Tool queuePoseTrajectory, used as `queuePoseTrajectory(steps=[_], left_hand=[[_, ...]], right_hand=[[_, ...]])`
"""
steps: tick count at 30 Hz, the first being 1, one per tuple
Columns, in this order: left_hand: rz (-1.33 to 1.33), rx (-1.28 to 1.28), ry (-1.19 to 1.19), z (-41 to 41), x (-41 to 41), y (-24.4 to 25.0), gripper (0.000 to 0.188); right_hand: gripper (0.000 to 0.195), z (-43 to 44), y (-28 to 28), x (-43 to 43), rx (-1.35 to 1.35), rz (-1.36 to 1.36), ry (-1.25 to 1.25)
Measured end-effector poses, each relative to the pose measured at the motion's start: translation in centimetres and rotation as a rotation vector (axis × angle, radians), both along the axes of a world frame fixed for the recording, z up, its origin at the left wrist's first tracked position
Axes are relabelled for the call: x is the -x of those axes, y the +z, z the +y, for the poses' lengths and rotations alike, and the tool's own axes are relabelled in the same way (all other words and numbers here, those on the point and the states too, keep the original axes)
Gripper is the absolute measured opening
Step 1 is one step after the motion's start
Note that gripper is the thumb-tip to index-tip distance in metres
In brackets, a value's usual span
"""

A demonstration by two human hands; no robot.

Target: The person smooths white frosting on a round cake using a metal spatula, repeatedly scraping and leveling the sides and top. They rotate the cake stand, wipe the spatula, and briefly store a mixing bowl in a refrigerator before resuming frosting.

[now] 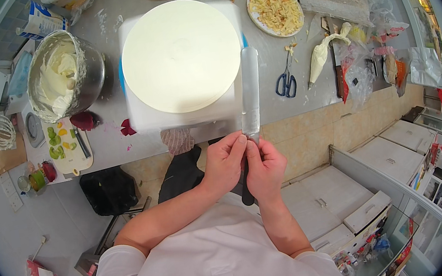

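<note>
Both hands meet in front of my body on a metal icing spatula (249, 92). My left hand (224, 160) pinches it where the blade joins the black handle. My right hand (266, 167) grips the same spot from the other side, the handle hanging down between my wrists. The long blade points away from me, just right of a round cake (181, 55) coated in smooth, pale cream. Beneath the cake is a white square board (139, 121), with blue edges showing at either side. Whether the blade touches the board cannot be told.
A steel mixing bowl (93, 73) of cream stands left, beside a cutting board (69, 161) with cut fruit and a knife. Scissors (286, 83), a filled piping bag (319, 58) and a plate of chopped pieces (276, 10) lie right. A cloth (178, 140) hangs at the table edge.
</note>
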State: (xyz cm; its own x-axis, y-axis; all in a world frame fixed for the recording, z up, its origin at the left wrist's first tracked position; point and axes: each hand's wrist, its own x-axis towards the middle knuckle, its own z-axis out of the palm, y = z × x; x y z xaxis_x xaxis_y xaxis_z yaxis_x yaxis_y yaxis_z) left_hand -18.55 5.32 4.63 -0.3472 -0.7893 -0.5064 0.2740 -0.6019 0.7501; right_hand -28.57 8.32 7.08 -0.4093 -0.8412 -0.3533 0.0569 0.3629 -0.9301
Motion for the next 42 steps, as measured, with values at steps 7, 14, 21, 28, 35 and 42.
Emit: queuePoseTrajectory(steps=[7, 14, 21, 28, 35, 42], left_hand=[[-0.011, 0.005, -0.009, -0.1, -0.1, -0.1, 0.035], [-0.017, -0.013, -0.002, -0.1, -0.1, -0.1, 0.035], [-0.008, -0.026, -0.001, -0.3, -0.2, 0.2, 0.035], [0.028, -0.051, 0.085, -0.5, 0.3, 0.9, 0.029], [0.071, -0.062, 0.084, -0.3, 0.2, 0.7, 0.029], [0.106, -0.082, 0.074, -0.5, 0.1, 0.9, 0.03]], right_hand=[[0.014, -0.2, 0.2, -0.1, -0.013, 0.027, 0.007], [0.014, -0.3, 0.2, -0.2, -0.001, 0.024, 0.008], [0.014, -0.3, 0.1, -0.1, 0.0, 0.015, 0.029], [0.015, -0.3, 0.2, -0.2, -0.008, 0.018, 0.036], [0.014, -0.1, 0.0, 0.0, -0.046, 0.066, 0.049], [0.014, -0.4, 0.5, 0.0, -0.066, 0.121, 0.053]])
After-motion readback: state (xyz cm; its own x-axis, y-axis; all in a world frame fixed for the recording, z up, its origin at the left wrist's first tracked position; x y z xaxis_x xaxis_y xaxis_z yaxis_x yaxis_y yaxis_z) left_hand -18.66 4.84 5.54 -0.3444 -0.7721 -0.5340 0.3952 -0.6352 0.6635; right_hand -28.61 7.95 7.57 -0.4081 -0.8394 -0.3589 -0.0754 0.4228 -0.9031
